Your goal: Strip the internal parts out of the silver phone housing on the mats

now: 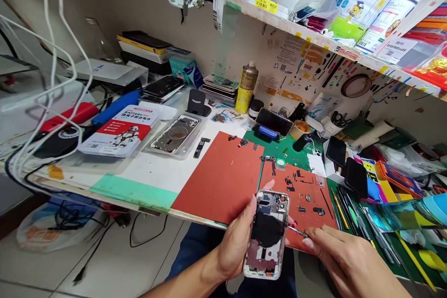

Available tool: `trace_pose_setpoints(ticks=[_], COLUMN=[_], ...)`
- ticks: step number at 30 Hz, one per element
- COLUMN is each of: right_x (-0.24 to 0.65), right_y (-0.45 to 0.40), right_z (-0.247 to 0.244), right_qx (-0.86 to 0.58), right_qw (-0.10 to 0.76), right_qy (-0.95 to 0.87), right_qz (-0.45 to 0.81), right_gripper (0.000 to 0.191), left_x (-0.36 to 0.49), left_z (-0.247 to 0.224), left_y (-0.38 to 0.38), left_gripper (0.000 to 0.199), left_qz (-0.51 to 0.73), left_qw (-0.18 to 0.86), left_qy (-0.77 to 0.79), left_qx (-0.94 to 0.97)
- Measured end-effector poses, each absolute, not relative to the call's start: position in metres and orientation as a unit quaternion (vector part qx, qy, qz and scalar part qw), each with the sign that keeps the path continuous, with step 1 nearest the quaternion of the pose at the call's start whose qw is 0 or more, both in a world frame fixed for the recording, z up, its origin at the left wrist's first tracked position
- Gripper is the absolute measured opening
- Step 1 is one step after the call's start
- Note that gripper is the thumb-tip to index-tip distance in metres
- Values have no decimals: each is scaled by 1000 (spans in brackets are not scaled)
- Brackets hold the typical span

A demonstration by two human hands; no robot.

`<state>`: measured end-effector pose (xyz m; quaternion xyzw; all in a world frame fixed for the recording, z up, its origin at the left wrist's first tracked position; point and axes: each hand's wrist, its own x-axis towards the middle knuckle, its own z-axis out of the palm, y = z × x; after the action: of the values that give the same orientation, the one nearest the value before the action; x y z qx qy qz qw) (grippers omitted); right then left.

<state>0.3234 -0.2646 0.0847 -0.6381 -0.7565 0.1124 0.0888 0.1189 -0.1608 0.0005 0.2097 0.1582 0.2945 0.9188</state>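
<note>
Head view, looking down at the bench. My left hand (235, 244) cradles an opened phone shell (267, 230), fingers curled round its back and clamped on its edges. The shell is up in the air in front of the bench edge, above the lap, tilted, its inside facing the camera; a dark round patch fills the middle.

My right hand (344, 249) has thumb and forefinger pinched together on a thin metal tool (296, 231). Its tip is at the shell's right edge; whether it touches I cannot tell.

Behind the shell, two reddish mats lie side by side: the left mat (213, 186) mostly bare, the right mat (314, 229) scattered with small phone parts (319, 211). A dark circuit board (201, 147) lies on the white bench just left of the left mat, and near it a phone back (171, 135) sits in a clear tray. I note a yellow spray can (246, 88) upright at the rear, and a row of hand tools (340, 212) right of the mats.
</note>
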Motion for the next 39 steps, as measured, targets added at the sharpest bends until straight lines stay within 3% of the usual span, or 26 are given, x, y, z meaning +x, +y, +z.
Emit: trace_pose_setpoints(ticks=[7, 13, 18, 23, 34, 39], right_x=[322, 320, 319, 319, 318, 316], right_y=[-251, -231, -220, -215, -210, -210], right_z=[101, 110, 114, 112, 97, 97], right_qx=[-609, -580, -573, -542, -537, -540], right_qw=[0, -23, -59, -37, -12, -25], right_qy=[-781, -808, -812, -838, -843, -841], right_qz=[140, 98, 95, 46, 22, 22], right_gripper=[47, 57, 45, 56, 45, 44], left_x=[115, 112, 111, 114, 117, 119], left_z=[-9, -15, -21, -24, -32, -29], left_y=[-160, -158, -158, -155, -147, -147], left_gripper=[91, 92, 93, 84, 73, 79], left_qz=[282, 236, 203, 183, 177, 172], left_qw=[919, 933, 941, 955, 962, 964], left_qy=[162, 154, 128, 104, 72, 80], left_qx=[221, 225, 238, 211, 194, 184])
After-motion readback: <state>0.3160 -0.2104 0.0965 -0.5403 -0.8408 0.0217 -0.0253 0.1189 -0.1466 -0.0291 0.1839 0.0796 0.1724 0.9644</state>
